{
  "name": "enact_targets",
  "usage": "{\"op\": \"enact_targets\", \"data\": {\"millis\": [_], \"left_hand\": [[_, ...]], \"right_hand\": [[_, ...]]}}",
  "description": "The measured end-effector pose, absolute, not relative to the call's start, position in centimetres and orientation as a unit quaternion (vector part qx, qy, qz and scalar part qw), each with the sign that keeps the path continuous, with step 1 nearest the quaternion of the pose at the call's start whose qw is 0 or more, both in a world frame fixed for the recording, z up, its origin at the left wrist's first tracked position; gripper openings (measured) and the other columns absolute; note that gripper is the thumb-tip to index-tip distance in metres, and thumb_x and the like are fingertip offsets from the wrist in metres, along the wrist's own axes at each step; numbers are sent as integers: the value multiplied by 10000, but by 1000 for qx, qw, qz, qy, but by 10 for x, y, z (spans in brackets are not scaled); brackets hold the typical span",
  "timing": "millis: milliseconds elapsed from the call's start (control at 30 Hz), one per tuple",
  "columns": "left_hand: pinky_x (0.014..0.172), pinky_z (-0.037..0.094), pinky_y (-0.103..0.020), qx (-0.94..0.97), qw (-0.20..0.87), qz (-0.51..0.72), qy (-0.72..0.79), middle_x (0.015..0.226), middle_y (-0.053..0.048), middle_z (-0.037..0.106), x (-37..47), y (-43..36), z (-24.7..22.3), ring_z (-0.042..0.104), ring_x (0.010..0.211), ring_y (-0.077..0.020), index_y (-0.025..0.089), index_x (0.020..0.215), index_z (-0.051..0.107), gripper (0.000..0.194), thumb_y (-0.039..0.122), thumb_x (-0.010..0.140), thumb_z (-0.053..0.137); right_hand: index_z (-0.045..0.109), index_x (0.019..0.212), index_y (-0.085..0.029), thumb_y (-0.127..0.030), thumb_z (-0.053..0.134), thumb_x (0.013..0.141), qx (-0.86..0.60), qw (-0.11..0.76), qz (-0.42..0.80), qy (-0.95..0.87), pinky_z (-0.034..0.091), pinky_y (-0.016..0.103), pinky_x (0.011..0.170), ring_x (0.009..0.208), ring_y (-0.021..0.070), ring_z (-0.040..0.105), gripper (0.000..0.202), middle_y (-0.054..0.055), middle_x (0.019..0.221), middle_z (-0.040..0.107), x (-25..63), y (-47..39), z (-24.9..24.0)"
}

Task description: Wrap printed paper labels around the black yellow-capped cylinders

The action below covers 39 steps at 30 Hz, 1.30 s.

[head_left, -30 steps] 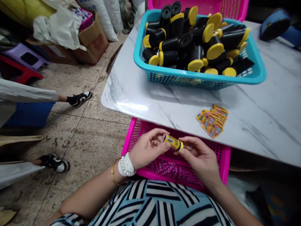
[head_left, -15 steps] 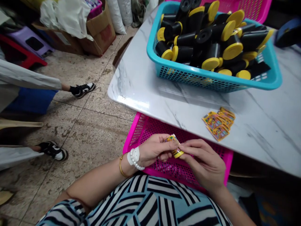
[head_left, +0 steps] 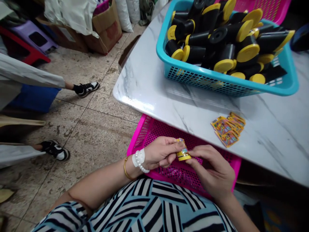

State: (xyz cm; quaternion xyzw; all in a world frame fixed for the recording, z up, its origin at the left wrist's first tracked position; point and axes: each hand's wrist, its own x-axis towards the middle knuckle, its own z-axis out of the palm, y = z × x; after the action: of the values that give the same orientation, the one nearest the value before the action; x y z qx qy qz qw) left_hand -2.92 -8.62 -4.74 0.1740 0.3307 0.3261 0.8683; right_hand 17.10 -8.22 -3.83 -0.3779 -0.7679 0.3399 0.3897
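Observation:
Above a pink basket (head_left: 137, 141), my left hand (head_left: 161, 153) pinches a small yellow cylinder (head_left: 183, 154) with a colourful label around it. The thumb lies over its upper part. My right hand (head_left: 214, 167) touches the cylinder's lower right edge with thumb and fingertips pressed against it. A fanned pile of orange and yellow labels (head_left: 228, 129) lies on the white marbled table (head_left: 149, 90), up and to the right of my hands. Further back stands a blue basket (head_left: 217, 84) full of black cylinders with yellow caps (head_left: 223, 65).
Another pink basket (head_left: 272, 9) is behind the blue one. On the left, a person's legs and black-and-white shoes (head_left: 88, 88) show on the speckled floor (head_left: 96, 129). Cardboard boxes (head_left: 106, 29), white sacks and a purple stool (head_left: 36, 37) stand at the upper left.
The view has shifted slightly. The label now sits more fully around the yellow cylinder, whose side faces the camera more. My right fingertips have moved down along its edge.

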Motion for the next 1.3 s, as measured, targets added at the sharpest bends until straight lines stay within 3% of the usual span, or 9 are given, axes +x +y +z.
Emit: {"op": "enact_targets", "data": {"millis": [100, 233, 400, 500, 567, 733, 867, 1100, 1300], "left_hand": [[296, 219, -146, 187, 860, 331, 340, 359, 114, 449, -28, -85, -48, 246, 246, -35, 185, 812, 569, 393, 553, 913, 668], [288, 209, -157, 143, 870, 310, 355, 367, 92, 485, -25, -83, -46, 231, 239, -36, 179, 788, 576, 412, 560, 935, 628], [289, 221, -156, 160, 861, 301, 378, 341, 97, 429, -23, -81, -43, 235, 231, -30, 177, 685, 544, 492, 595, 938, 608], [280, 216, -157, 151, 862, 296, 383, 343, 92, 437, -23, -80, -46, 230, 224, -29, 178, 664, 531, 492, 579, 935, 617], [277, 208, -149, 154, 865, 296, 374, 350, 102, 445, -24, -80, -47, 223, 227, -26, 180, 698, 538, 436, 537, 901, 685], [270, 201, -138, 155, 858, 327, 365, 361, 122, 448, -23, -82, -47, 215, 233, -26, 178, 811, 579, 393, 529, 845, 753], [278, 186, -140, 104, 872, 330, 347, 381, 114, 452, -18, -83, -49, 218, 246, -14, 165, 749, 567, 401, 505, 832, 763], [301, 141, -168, 148, 859, 315, 375, 399, 110, 463, -16, -87, -57, 234, 267, -28, 179, 776, 557, 444, 571, 805, 762], [381, 127, -167, 152, 825, 352, 416, 561, 86, 510, -20, -84, -44, 308, 403, -8, 138, 807, 603, 412, 469, 739, 839]], "right_hand": [[705, 1271, -249, -50, 751, 845, -355, 368, 303, -804, 618, 319, 830, 973, 183, 699, 473, 66, 1080, 713, 168, -82, -33], [728, 1220, -262, 59, 703, 822, -313, 406, 288, -809, 607, 301, 740, 846, 155, 692, 512, 31, 952, 707, 166, -84, -32], [742, 1201, -228, 16, 759, 799, -307, 388, 239, -835, 602, 364, 772, 913, 196, 667, 471, 67, 987, 703, 166, -82, -35], [755, 1157, -232, 39, 730, 808, -288, 391, 246, -839, 601, 343, 732, 848, 179, 659, 443, 43, 903, 709, 166, -81, -36], [750, 1169, -252, 13, 732, 824, -301, 391, 261, -830, 606, 334, 725, 831, 174, 669, 436, 34, 895, 711, 167, -82, -37], [724, 1273, -273, -136, 797, 836, -371, 384, 253, -807, 642, 335, 830, 1004, 209, 718, 464, 91, 1135, 712, 170, -85, -40], [783, 1113, -272, -64, 780, 823, -377, 403, 231, -801, 655, 282, 772, 866, 166, 744, 357, 43, 977, 750, 167, -88, -43], [743, 1078, -277, -54, 739, 857, -389, 420, 155, -805, 654, 274, 666, 740, 153, 730, 313, 24, 867, 747, 162, -90, -45], [695, 1176, -225, -180, 805, 835, -399, 430, 158, -794, 659, 347, 772, 883, 206, 726, 361, 73, 979, 738, 162, -91, -46]]}}
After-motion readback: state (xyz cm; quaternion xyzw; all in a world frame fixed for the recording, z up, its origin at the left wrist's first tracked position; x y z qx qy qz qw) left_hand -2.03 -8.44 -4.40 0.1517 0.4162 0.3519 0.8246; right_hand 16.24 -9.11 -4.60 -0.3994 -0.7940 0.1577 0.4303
